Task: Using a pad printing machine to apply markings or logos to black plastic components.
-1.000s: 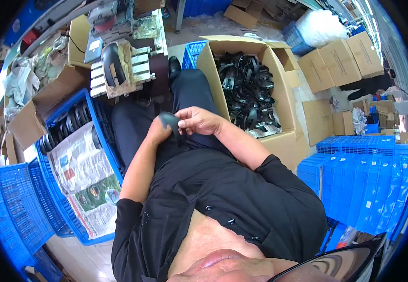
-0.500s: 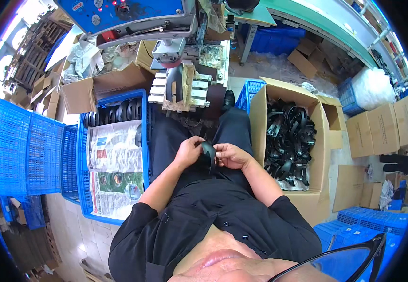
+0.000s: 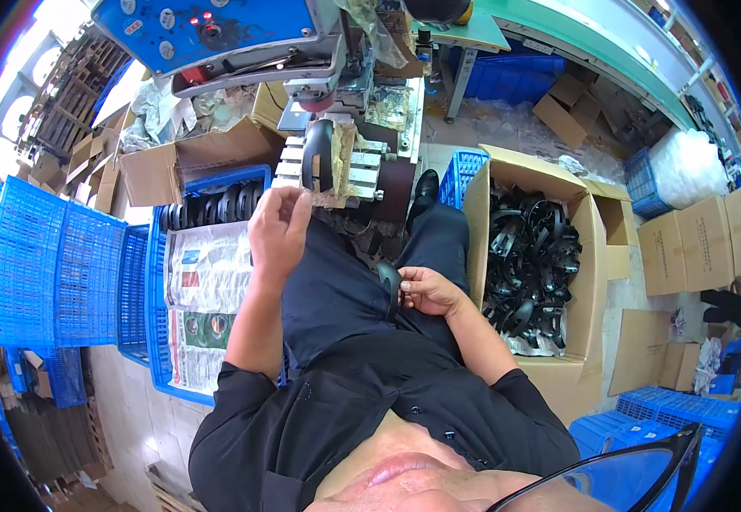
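On the person's lap, at about five o'clock from the middle of the view, the right hand [image 3: 426, 290] has its fingers curled around a black curved plastic part [image 3: 389, 286], holding it upright against the dark trousers. At about eleven o'clock from that hand, the left hand [image 3: 277, 226] is raised toward the metal fixture [image 3: 332, 166], with thumb and fingers pinched narrowly on what looks like a thin, pale scrap or film; it is too small to tell exactly what. A second black part [image 3: 319, 154] sits upright in the fixture, directly under the head of the blue machine [image 3: 217, 34] at twelve o'clock.

At three o'clock from the lap stands an open cardboard box [image 3: 592, 247] heaped with more of the same black parts. At nine o'clock a blue plastic crate [image 3: 157, 282], lined with printed paper, holds a row of dark parts along its far edge. Stacked blue crates [image 3: 55, 256] fill the space farther out at nine o'clock.

By my judgement, the step in hand is tending the piece seated in the fixture, while the next piece waits in the right hand. The next move calls for a careful reach to the fixture at twelve o'clock, keeping the fingers clear of the machine head, and a steady hold on the lap piece so it does not slip.
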### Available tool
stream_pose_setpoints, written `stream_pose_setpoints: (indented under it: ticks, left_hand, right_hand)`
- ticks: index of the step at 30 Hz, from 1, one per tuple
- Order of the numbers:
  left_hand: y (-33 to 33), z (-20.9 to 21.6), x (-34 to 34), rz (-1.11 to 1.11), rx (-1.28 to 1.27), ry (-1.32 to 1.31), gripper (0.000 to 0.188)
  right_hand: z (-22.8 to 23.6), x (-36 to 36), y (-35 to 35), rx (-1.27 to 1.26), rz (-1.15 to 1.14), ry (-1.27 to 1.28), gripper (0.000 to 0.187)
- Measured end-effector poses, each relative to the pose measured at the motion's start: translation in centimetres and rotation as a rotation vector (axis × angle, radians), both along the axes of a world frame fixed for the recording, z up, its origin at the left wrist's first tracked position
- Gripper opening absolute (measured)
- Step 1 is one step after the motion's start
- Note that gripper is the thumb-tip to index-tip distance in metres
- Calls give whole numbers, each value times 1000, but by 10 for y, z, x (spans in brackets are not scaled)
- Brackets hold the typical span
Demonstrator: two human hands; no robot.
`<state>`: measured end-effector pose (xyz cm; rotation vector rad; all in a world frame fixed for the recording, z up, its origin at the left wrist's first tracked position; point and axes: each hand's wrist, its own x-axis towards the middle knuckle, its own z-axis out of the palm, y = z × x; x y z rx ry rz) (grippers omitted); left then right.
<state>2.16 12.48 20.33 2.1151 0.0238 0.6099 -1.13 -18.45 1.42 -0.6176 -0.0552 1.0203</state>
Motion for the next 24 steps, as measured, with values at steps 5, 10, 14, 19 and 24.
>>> stream_pose_setpoints:
  ticks: [5,10,14,19,24]
  left_hand:
    - [-9,21,24,53,292,-167,37]
    - [-18,32,39,124,518,-312,41]
    - [-23,42,40,36,476,-311,34]
    - [-22,58,35,-69,435,-351,26]
    - [-18,96,30,-88,408,-635,28]
  right_hand:
    - [3,-4,2,-42,-28,-6,18]
    - [4,-9,3,-77,-56,-5,17]
    - [3,-7,2,-83,-50,5,17]
    - [7,-5,4,-75,-29,9,15]
    - [3,-2,5,-97,1,-1,11]
